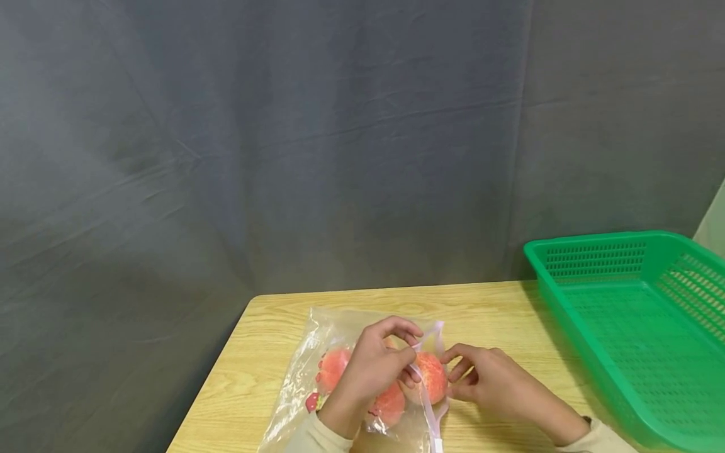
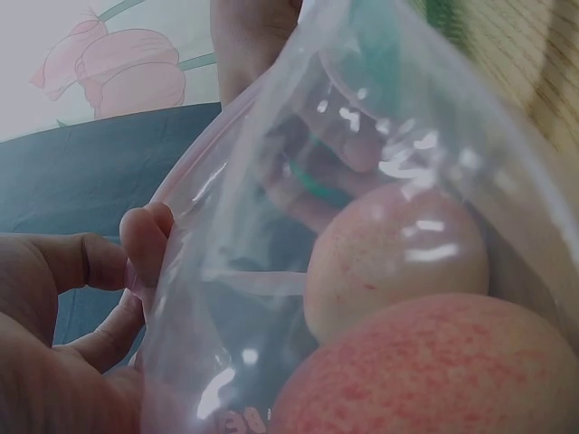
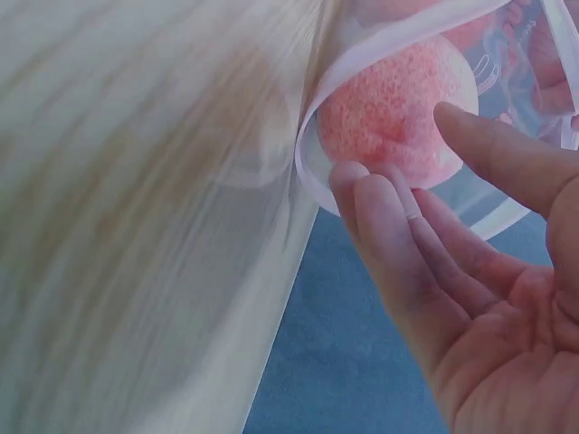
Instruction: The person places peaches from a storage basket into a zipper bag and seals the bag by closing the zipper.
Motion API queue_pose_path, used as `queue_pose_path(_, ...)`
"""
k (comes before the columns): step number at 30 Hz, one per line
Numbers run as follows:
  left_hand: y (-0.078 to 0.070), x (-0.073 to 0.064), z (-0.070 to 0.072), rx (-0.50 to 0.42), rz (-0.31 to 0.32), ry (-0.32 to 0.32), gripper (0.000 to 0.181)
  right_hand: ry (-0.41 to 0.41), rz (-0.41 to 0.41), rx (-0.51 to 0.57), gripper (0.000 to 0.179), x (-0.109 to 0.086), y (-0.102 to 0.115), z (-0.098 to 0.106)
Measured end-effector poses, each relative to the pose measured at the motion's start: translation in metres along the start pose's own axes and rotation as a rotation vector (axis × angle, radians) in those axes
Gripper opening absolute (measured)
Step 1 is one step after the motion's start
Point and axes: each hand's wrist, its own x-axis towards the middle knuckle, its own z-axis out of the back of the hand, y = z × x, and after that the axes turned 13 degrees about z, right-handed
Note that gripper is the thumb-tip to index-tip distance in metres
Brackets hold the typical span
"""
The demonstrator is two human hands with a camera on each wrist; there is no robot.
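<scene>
A clear plastic bag (image 1: 294, 384) with a pale pink edge strip (image 1: 428, 412) lies on the wooden table, its mouth facing right. Several peaches (image 1: 389, 402) are inside it. My left hand (image 1: 378, 360) pinches the bag's edge and lifts it; the left wrist view shows thumb and fingers on the strip. Just inside the mouth sits a red-speckled peach (image 3: 398, 113). My right hand (image 1: 493, 380) is at that opening, loosely bent, with its fingertips (image 3: 351, 176) right at the peach's underside and the thumb apart from the fingers.
A large green plastic basket (image 1: 583, 333) with slotted walls stands to the right of the bag. Behind the light wood table (image 1: 243, 352) hangs a dark grey cloth (image 1: 368, 157).
</scene>
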Motion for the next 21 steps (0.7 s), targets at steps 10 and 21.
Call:
queue_pose_path(10, 0.000, 0.000, -0.002, -0.004, -0.003, -0.013, 0.032, 0.000, 0.072, 0.079, 0.014, 0.001, 0.002, -0.003)
queue_pose_path(21, 0.003, 0.001, -0.003, 0.016, 0.019, 0.012, 0.026, 0.022, 0.072, 0.225, 0.017, 0.000, 0.005, -0.009)
